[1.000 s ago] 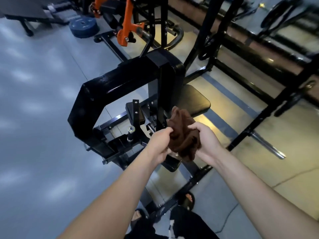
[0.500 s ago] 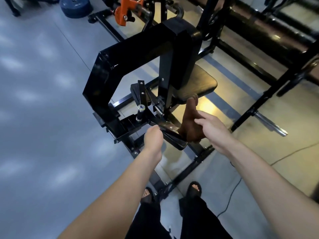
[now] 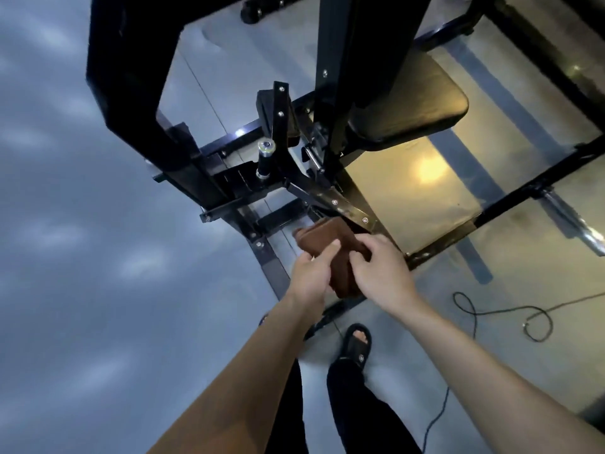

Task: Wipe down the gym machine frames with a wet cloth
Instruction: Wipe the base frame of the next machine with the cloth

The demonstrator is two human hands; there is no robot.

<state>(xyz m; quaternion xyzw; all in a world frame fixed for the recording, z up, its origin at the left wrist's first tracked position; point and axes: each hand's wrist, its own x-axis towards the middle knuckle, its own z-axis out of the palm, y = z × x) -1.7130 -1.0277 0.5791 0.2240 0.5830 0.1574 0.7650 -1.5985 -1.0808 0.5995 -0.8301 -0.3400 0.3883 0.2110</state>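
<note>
A brown cloth point(image 3: 330, 239) is bunched low down, just in front of the black gym machine frame point(image 3: 137, 93) and below its bolted metal plate point(image 3: 343, 206). Both hands hold the cloth. My left hand point(image 3: 311, 276) grips its left side with the thumb laid on top. On its right side my right hand point(image 3: 379, 270) pinches it with curled fingers. The cloth's lower part is hidden between the two hands. Whether it touches the frame's lower bar point(image 3: 268, 257) I cannot tell.
A padded black seat point(image 3: 415, 103) juts out to the right above the hands. A chrome-topped peg point(image 3: 265, 158) stands on the base. A black cable point(image 3: 504, 312) loops over the floor at right. My sandalled foot point(image 3: 357, 345) stands close behind the frame's base.
The view has closed in and tilted down. Both hands dropped lower with the cloth; my left hand, off the cloth half a second ago, now grips it again.
</note>
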